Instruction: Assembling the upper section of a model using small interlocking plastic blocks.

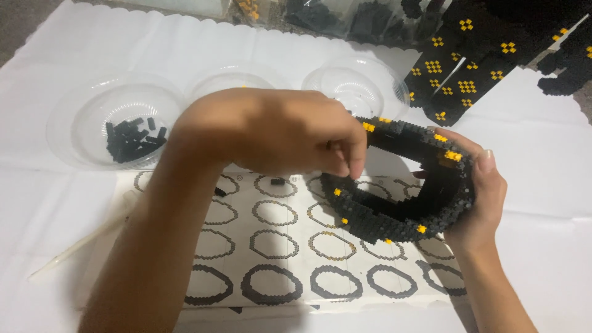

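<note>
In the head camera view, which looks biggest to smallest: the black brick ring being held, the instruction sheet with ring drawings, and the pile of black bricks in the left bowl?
1. Instruction sheet, though arms cover part of it.
2. Black brick ring, held up nearer the camera, so it may look enlarged.
3. Pile of black bricks, clearly smallest.

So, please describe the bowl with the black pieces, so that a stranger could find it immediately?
On the white paper table cover, three clear plastic bowls stand in a row above the printed sheet of ring diagrams. Take the leftmost clear bowl: it alone holds a pile of small black bricks, while the others look nearly empty.
</note>
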